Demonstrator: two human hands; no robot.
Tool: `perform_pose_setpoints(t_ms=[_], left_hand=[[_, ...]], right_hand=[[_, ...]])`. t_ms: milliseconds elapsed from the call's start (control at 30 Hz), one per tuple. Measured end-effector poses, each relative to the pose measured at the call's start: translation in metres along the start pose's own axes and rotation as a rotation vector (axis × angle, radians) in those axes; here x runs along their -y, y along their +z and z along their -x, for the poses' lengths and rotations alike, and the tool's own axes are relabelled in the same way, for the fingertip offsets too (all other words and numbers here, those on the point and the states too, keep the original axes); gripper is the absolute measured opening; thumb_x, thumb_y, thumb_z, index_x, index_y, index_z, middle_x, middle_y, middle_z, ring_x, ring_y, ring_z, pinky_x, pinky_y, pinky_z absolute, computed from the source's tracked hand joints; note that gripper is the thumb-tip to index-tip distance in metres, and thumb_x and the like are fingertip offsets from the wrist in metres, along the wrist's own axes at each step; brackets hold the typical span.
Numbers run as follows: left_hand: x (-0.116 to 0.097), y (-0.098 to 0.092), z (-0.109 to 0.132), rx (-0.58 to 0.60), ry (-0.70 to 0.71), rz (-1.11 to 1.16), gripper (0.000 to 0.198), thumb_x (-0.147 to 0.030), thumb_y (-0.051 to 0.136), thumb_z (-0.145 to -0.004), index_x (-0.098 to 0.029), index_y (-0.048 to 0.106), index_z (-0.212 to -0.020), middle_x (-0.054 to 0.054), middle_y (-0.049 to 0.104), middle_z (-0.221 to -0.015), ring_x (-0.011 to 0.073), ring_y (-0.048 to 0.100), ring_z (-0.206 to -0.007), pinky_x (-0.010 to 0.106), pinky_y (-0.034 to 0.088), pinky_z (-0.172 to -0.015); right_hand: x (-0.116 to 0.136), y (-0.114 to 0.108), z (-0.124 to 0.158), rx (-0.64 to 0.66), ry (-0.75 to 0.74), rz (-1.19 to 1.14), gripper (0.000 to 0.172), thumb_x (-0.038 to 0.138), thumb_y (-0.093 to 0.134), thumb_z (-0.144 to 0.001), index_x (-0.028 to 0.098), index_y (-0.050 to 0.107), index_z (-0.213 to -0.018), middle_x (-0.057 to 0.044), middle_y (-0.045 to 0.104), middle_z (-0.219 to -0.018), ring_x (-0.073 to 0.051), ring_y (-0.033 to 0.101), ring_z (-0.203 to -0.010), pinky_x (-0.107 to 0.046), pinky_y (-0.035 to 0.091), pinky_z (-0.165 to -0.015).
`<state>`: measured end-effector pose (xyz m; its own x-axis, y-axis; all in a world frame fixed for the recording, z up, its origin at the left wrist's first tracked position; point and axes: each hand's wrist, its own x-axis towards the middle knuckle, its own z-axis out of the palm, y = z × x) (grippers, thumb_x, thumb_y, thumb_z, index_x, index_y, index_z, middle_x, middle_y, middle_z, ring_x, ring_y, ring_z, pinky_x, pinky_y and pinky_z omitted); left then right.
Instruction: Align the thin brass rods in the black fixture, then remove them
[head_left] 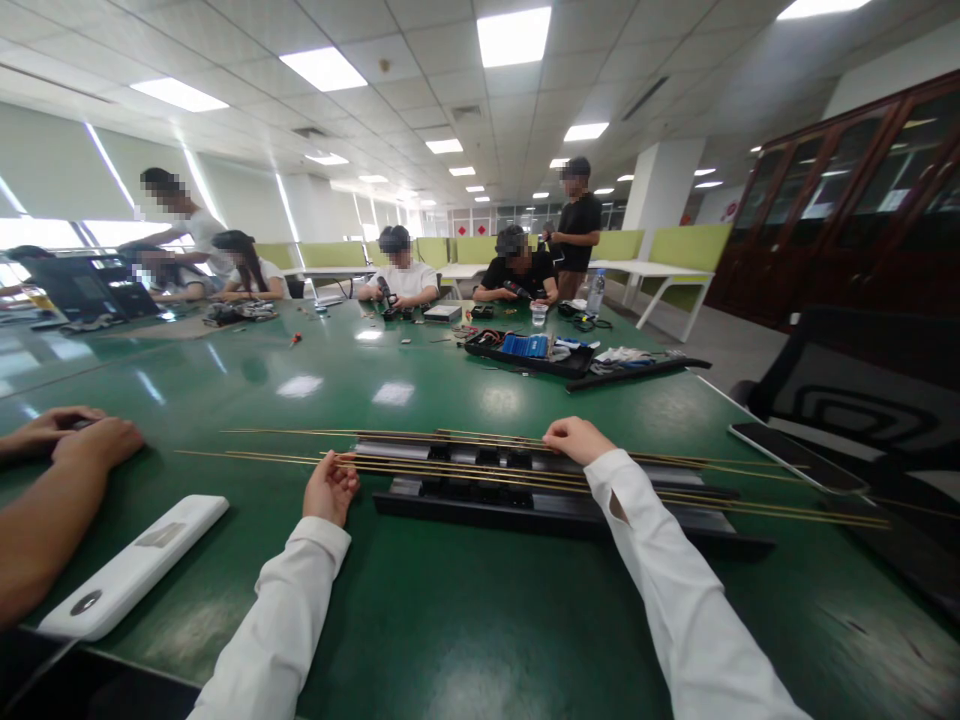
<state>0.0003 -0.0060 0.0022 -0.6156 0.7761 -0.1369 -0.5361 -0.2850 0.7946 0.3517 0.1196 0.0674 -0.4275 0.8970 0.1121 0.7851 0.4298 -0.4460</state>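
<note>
Several long, thin brass-coloured rods (465, 466) lie lengthwise across a pair of dark grey metal channels (555, 515) on the table. Small black blocks (487, 458) sit in the channels beneath the rods. My left hand (330, 490) is at the left end of the channels, its thumb and forefinger closed on a front rod, the other fingers curled. On the far side, my right hand (579, 440) pinches the rear rods (480, 436) right of their middle. Exactly how many rods each hand grips I cannot tell. The rods' ends stick out past the channels on both sides.
A long white device (139, 565) lies front left, near another person's hands (94, 435). A black tool tray (529, 352) and a black bar (637, 375) lie farther back. A phone-like slab (796, 458) rests at the right edge by a chair. Several people work across the table.
</note>
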Motion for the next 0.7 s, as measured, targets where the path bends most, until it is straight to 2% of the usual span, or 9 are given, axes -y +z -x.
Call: perform_pose_setpoints(t_ms=[700], left_hand=[[0.0008,-0.0019,-0.0004,0.016,0.006,0.017,0.017,-0.028,0.049,-0.068,-0.013,0.057,-0.065,0.000,0.046,-0.045,0.0070,0.042,-0.040,0.017,0.033,-0.035]], right_hand=[[-0.0083,-0.0075,0.0020,0.059,0.083,-0.030,0.025,0.035,0.049,-0.065,0.018,0.066,-0.062,-0.001,0.065,-0.060,-0.012,0.055,-0.059,-0.020,0.037,-0.054]])
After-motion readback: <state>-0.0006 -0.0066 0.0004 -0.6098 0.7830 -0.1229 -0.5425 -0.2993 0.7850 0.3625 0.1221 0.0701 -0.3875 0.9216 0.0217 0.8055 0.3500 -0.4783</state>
